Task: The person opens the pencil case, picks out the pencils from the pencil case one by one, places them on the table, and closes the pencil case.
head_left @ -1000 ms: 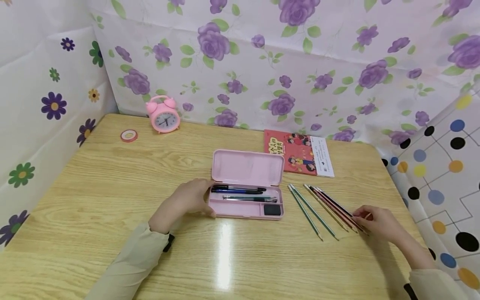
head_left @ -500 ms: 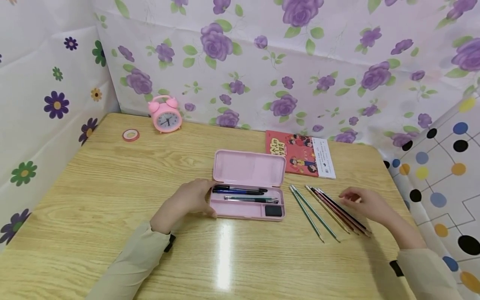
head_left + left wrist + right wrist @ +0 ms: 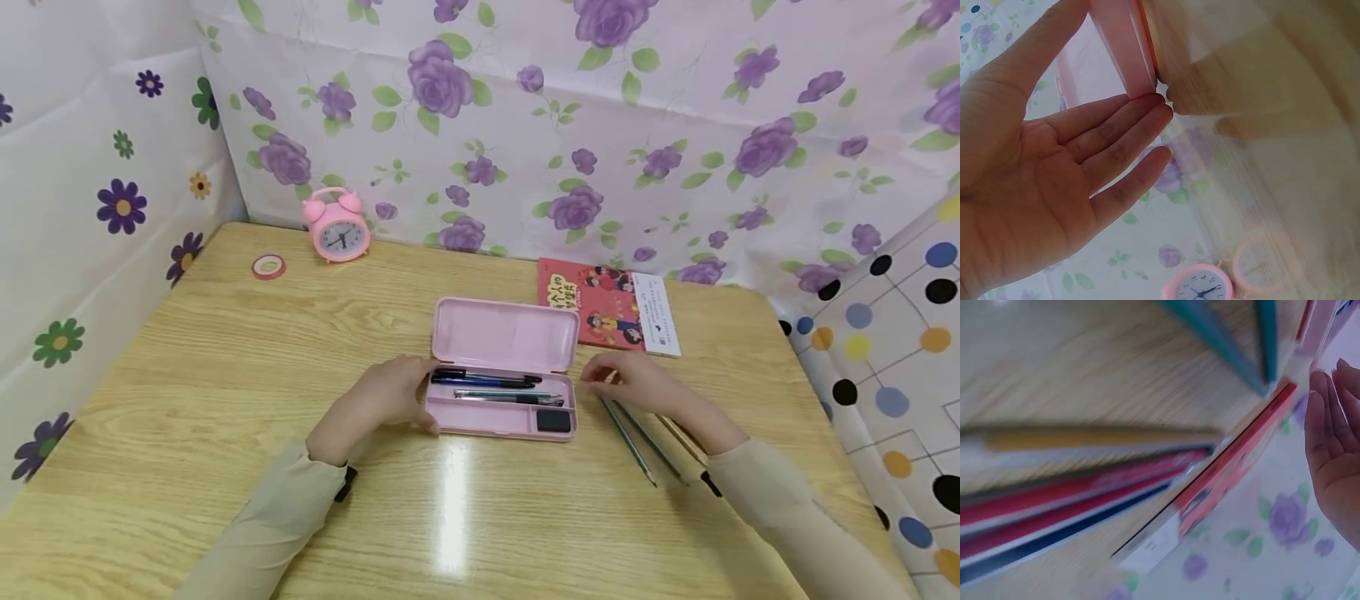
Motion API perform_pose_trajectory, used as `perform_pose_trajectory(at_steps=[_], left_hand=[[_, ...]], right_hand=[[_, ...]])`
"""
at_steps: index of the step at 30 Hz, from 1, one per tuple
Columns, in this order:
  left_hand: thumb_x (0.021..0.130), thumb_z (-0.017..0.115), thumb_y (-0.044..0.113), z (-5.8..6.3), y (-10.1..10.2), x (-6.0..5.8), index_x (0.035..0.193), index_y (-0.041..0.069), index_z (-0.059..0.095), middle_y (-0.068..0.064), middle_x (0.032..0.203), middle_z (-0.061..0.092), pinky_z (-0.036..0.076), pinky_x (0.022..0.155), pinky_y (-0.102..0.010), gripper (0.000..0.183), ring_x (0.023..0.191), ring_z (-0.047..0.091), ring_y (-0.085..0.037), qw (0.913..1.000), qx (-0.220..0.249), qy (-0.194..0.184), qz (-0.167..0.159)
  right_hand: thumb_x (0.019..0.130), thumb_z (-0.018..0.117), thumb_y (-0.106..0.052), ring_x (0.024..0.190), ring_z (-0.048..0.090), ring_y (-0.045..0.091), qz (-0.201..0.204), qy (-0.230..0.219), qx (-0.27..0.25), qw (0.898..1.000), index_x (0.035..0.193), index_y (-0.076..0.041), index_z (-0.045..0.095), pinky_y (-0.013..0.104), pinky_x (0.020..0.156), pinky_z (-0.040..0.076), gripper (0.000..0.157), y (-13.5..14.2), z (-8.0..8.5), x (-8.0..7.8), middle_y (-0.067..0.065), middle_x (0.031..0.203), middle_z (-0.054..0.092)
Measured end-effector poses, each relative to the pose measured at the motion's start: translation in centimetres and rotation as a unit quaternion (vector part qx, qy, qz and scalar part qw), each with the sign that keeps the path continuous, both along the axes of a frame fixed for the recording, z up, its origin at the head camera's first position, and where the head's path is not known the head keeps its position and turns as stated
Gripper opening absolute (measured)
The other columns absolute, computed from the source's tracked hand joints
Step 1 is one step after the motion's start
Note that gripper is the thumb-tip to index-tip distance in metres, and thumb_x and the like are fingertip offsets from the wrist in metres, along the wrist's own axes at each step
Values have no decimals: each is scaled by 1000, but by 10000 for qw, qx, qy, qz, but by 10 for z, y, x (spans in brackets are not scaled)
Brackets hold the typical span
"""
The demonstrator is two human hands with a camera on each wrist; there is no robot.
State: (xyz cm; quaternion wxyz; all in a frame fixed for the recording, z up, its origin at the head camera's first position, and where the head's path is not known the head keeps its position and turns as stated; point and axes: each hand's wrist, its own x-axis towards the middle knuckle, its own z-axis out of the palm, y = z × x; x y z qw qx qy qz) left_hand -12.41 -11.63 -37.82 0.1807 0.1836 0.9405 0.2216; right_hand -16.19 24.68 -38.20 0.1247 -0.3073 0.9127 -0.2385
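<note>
A pink pencil case (image 3: pixel 476 415) lies with its lid raised, holding several pens (image 3: pixel 487 380) and a black block like an eraser (image 3: pixel 553 421). My left hand (image 3: pixel 377 404) spans the case's left end; in the left wrist view its extended fingertips touch the pink wall (image 3: pixel 1124 53). Just right of the case, my right hand (image 3: pixel 645 385) hovers over the tops of two green pencils (image 3: pixel 631 442), fingers loosely bent and holding nothing. Beside those, a gold pencil (image 3: pixel 686 442) lies partly under the right forearm. Red pencils (image 3: pixel 1072 490) and a dark pencil (image 3: pixel 1072 529) show in the right wrist view.
A red and white book (image 3: pixel 611 310) lies behind the case and pencils. At the table's back left stand a pink alarm clock (image 3: pixel 342 238) and a flat red ring like a tape roll (image 3: pixel 268 275). Patterned cloth walls (image 3: pixel 510 125) border the table.
My right hand has left the red and dark pencils and moved left across the table to the green ones beside the case. The left hand stays at the case's end.
</note>
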Motion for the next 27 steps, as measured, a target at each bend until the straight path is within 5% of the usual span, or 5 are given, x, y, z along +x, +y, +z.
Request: perform_pose_trajectory(at_steps=[12,27], left_hand=[[61,86,37,2,0,1,136,6,47,-12,130,55,43,95,-51,90,120,50,-30,10000,-64,35,-50],[59,87,38,0,0,1,136,6,47,-12,131,54,41,97,-53,92,120,49,-32,9999,-83,117,-47]], right_hand=[[89,64,-22,82,57,7,638,81,274,9976,105,-9,69,24,73,51,21,-60,-10,-5,-2,99,67],[84,70,-25,63,49,6,716,582,1151,9891,90,-11,68,22,60,45,16,-82,-3,1,-8,72,59]])
